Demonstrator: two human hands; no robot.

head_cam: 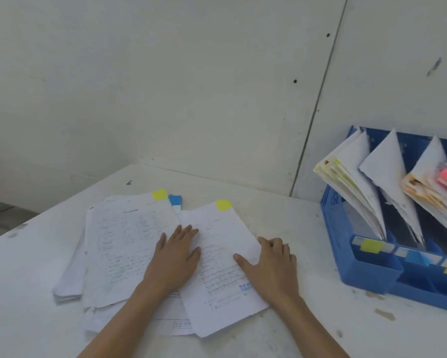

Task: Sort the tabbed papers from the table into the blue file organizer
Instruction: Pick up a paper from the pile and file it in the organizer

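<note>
Your left hand (177, 257) is lying flat on the loose pile of white printed papers (119, 249), fingers straight and close together. Your right hand (271, 264) is resting on the top white sheet (217, 275), which is lying skewed over the pile's right side. The thumb is spreading across the paper and the fingers are bending at its right edge; you cannot tell whether they are gripping it.

Bare, scuffed white tabletop (310, 228) is lying open between that edge and the blue plastic file organizer (346, 254), which is sitting well apart to your right, by the wall. The table's left edge is running diagonally away, near the pile.

Farther out, three square sticky tabs are showing: one yellow tab (223, 205) on the top sheet, a second yellow tab (159, 195) on the pile, and one blue tab (175, 200) just beside it.

In the lattice-sided organizer, four leaning paper bundles (387, 177) are fanning out, edged with yellow, orange and pink. Three coloured labels (370, 246) are sitting along its front lip.
</note>
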